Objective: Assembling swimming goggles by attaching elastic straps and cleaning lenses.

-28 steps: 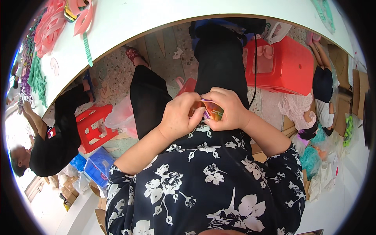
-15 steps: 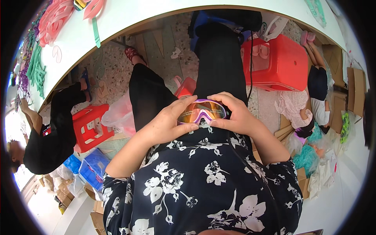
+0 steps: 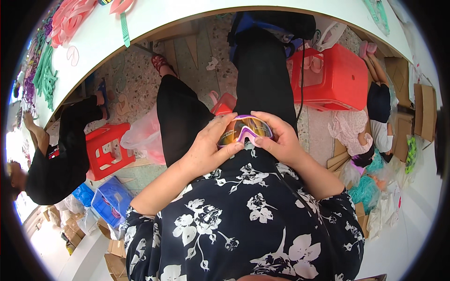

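A: From the head camera, what is different from half a second back?

B: Not much. The swim goggles (image 3: pixel 244 129) sit in nearly the same spot, in front of the person's lap, just above the flowered dress (image 3: pixel 243 220). The mirrored orange lens with its purple frame still faces up, as it did then. Nearly a second back only a small folded glimpse of it showed between the fingers.

A: And the hands?

B: Both grip the goggles. The left hand (image 3: pixel 206 149) curls round the left end, thumb pressed on the lower rim. The right hand (image 3: pixel 280 139) pinches the right end, fingers over the top edge, thumb under the nose bridge.

A: Any packages near the goggles?

B: Left of them a pink plastic bag (image 3: pixel 143 138) lies on the floor beside a small red stool (image 3: pixel 110 150). Further down-left are blue crates (image 3: pixel 110 203) and brown cardboard boxes (image 3: pixel 115 255). Up and right of the goggles stands a big red stool (image 3: pixel 335 77), with flat brown cartons (image 3: pixel 422 110) beyond it at the right rim.

A: Labels or signs?

B: None that I can make out. Above the goggles the white worktop (image 3: pixel 187 16) curves across, carrying pink straps (image 3: pixel 70 18) and green straps (image 3: pixel 44 77) at its left end.
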Demonstrator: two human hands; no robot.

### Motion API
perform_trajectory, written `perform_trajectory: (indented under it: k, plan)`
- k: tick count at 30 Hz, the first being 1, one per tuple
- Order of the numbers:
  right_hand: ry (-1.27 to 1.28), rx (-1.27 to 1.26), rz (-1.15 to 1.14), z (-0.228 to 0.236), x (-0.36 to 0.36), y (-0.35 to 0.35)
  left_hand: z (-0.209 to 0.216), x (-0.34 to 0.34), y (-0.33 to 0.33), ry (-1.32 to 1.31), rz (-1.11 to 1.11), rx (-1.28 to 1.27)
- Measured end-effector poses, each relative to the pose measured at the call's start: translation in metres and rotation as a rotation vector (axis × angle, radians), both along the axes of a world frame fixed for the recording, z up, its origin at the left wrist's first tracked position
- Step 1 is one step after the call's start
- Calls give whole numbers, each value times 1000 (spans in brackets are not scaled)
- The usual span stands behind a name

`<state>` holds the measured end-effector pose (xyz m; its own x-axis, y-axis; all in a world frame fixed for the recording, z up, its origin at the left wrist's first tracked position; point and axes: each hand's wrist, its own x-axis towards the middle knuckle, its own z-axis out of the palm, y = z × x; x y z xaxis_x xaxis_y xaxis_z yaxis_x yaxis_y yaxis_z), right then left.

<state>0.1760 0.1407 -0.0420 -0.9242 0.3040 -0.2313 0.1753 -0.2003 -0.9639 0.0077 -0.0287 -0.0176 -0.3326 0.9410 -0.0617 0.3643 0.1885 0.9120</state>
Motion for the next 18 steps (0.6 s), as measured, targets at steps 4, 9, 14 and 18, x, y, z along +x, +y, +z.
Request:
perform_trajectory:
  k: [4,9,14,18]
  plan:
    - [109,548,-163,-3,-16,-4,2,9,19,231,112,71]
    - [165,638,-329,-13,-22,-8,-11,16,34,380,194,190]
    - [121,586,-349,-20,-17,-10,-25,21,38,430,220,224]
    - [102,530,-349,-26,-17,-8,-28,22,42,424,231,221]
